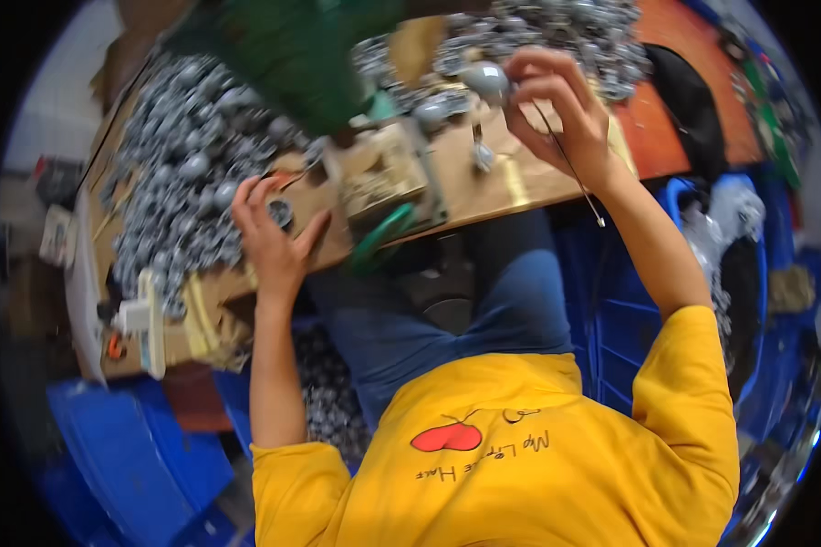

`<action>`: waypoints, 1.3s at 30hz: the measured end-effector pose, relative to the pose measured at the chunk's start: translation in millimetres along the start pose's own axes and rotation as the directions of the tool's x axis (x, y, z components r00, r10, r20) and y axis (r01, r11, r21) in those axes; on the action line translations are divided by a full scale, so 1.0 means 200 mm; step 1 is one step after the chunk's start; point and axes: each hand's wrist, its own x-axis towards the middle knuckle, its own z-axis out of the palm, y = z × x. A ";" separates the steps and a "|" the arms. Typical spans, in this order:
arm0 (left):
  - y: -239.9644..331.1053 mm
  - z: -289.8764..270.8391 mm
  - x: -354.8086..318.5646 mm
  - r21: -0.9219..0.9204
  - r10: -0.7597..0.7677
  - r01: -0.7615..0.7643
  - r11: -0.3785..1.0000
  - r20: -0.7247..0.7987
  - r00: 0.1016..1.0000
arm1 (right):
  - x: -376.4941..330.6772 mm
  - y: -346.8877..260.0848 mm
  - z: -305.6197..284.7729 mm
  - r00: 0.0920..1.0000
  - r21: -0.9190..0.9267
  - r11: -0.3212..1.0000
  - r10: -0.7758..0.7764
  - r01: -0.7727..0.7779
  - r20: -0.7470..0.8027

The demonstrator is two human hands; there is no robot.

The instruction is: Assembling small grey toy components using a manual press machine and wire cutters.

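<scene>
From the head view I saw the left hand (269,239) at the near edge of the brown wooden workbench (493,182), fingers curled around a small round grey metal cap (281,212). Thumb sat just beside the cap; hand was clamped on it as far as I could tell.

The right hand (556,114) was raised over the middle of the bench, towards its far edge. Fingertips were pinched together on a rounded silver-grey metal piece (486,79). A thin dark wire rod (570,169) ran from that hand down past the wrist and out over the near edge of the bench.

A big heap of shiny grey metal parts (178,159) covered the left side of the bench, right beside the left hand. A second heap of the same grey parts (556,32) lay along the far edge, just beyond the right hand.

Between the hands stood a boxy tan metal fixture (383,173) with a green ring-shaped part (379,239) at the near edge. Above it hung a blurred dark green machine body (287,50); I couldn't make out details.

A white plastic-looking fitting (146,319) sat at the left near corner of the bench. Blue plastic crates (128,447) stood below the bench on the left. Both forearms came out of yellow sleeves (693,392).
</scene>
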 end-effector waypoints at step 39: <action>0.08 -0.29 0.37 0.029 0.397 -0.402 0.915 0.110 0.911 | 0.43 0.00 0.68 0.932 0.675 0.676 0.051 -0.297 0.359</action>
